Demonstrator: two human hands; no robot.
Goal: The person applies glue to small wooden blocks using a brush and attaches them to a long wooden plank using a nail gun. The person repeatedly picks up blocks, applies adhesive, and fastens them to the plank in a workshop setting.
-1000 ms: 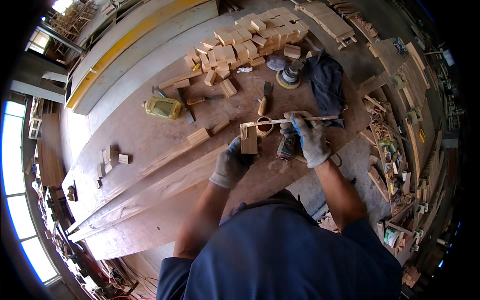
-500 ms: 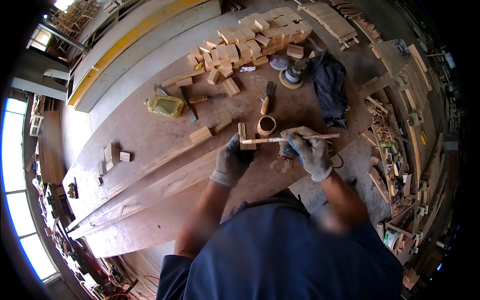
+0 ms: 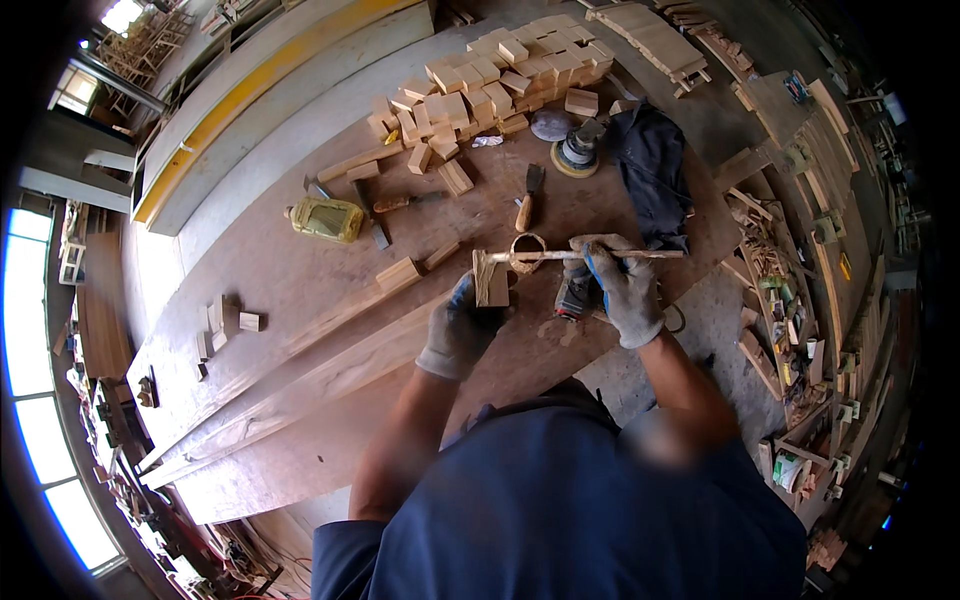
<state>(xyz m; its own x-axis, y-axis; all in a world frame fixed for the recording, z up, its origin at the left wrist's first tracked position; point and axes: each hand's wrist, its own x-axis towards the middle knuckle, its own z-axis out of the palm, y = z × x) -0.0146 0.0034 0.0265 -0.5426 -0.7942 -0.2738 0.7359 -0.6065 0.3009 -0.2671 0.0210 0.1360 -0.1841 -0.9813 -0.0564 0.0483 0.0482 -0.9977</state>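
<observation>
My left hand [image 3: 458, 332], in a grey and blue work glove, grips a small wooden block [image 3: 492, 284] with its grain face showing. In my right hand [image 3: 630, 298], gloved alike, is a thin pale stick [image 3: 572, 256] held crosswise like a pen. The stick's left tip meets the far end of the block. Below the stick stands a small round pot [image 3: 527, 243], partly covered by it. A power tool with a dark body [image 3: 574, 290] lies between my hands, partly hidden by my right glove.
On the table [image 3: 240, 400] lie a chisel-like tool [image 3: 530, 198], a sander [image 3: 577, 152], a dark cloth [image 3: 650, 170], a bottle of yellowish liquid [image 3: 327, 219] and a hammer [image 3: 372, 212]. Stacked wooden blocks [image 3: 500, 80] fill the far side. Long boards [image 3: 300, 372] lie at left.
The block in my left hand has turned so that its broad face shows. My right hand has raised the stick slightly, and its tip now lies at the block's far end.
</observation>
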